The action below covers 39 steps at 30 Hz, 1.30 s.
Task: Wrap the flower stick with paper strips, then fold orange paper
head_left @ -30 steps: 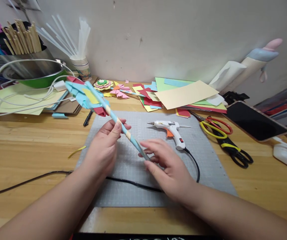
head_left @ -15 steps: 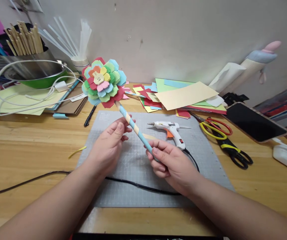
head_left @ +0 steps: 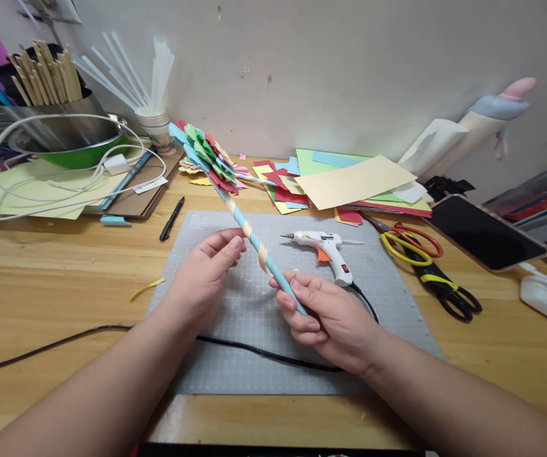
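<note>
A layered paper flower (head_left: 204, 152) in red, green and blue hangs above the table, turned edge-on so that its centre faces away to the right. Its stem (head_left: 253, 240) is wound in a blue and cream spiral, and a strip of cream paper curls loose near the lower end. My right hand (head_left: 318, 311) grips the plain blue bottom of the stem between thumb and fingers. Higher up, the curled fingers and thumb of my left hand (head_left: 211, 263) close against the stem's left side; how firmly they hold is hard to see.
Under my hands lies a grey cutting mat (head_left: 245, 362), with a white glue gun (head_left: 323, 244) on it. Scissors (head_left: 440, 285) and a phone (head_left: 487, 231) are to the right. Coloured paper (head_left: 356, 181) lies along the wall. A black cord (head_left: 264, 352) crosses the mat.
The flower has turned about its stem from facing me to edge-on, and the loose cream strip shows more. My left fingers have drawn in from behind the stem to its left side.
</note>
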Motion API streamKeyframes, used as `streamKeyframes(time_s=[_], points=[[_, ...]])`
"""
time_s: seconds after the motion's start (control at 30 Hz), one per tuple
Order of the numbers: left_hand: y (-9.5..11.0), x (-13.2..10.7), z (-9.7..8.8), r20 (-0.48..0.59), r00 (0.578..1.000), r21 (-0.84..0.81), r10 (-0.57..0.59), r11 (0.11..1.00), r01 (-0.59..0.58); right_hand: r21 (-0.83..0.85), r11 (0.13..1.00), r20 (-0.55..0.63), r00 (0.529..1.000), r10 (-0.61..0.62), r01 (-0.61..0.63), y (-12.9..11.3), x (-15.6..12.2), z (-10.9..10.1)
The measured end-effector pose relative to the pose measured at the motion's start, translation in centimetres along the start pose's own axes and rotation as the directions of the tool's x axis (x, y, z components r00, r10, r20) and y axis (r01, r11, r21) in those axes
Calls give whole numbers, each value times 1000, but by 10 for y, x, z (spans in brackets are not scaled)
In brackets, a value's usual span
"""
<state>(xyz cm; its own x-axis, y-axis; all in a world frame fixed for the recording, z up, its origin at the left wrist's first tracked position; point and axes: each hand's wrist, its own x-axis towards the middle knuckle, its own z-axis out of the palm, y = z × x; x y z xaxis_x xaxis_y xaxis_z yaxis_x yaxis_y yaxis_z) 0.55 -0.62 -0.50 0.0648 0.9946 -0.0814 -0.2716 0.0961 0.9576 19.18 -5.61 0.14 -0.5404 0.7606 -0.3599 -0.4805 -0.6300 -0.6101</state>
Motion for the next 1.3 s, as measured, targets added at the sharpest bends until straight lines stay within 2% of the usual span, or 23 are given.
streamKeyframes(time_s=[0.13,0.33,0.53,0.67,0.8,0.93,1.03,1.2,1.3], points=[[1,0,0,-11,1000,49,4,999,-4,11,1000,17,1000,7,-7,0,0,-1],[6,-1,1,-87,996,78,-14,997,21,13,1000,31,999,17,-17,1,-1,-1],[3,2,-1,-138,990,130,-19,991,37,80,994,71,995,63,-69,0,0,-4],[-3,7,-5,-206,977,54,-63,996,75,129,989,145,988,60,-79,-3,-1,-4],[-6,8,-6,-178,971,-61,-159,987,150,161,987,135,991,2,-24,-6,0,-4],[-6,7,-4,-116,976,-104,-183,980,172,191,981,105,993,-49,28,-7,0,-5],[-6,7,-3,-114,975,-130,-192,976,177,198,979,93,994,-62,42,-7,-1,-6],[-6,6,-2,-185,972,-101,-144,987,127,187,982,82,995,-57,41,-6,0,-8],[-6,6,-3,-178,978,-61,-110,993,101,184,982,84,995,-45,29,-5,1,-8]])
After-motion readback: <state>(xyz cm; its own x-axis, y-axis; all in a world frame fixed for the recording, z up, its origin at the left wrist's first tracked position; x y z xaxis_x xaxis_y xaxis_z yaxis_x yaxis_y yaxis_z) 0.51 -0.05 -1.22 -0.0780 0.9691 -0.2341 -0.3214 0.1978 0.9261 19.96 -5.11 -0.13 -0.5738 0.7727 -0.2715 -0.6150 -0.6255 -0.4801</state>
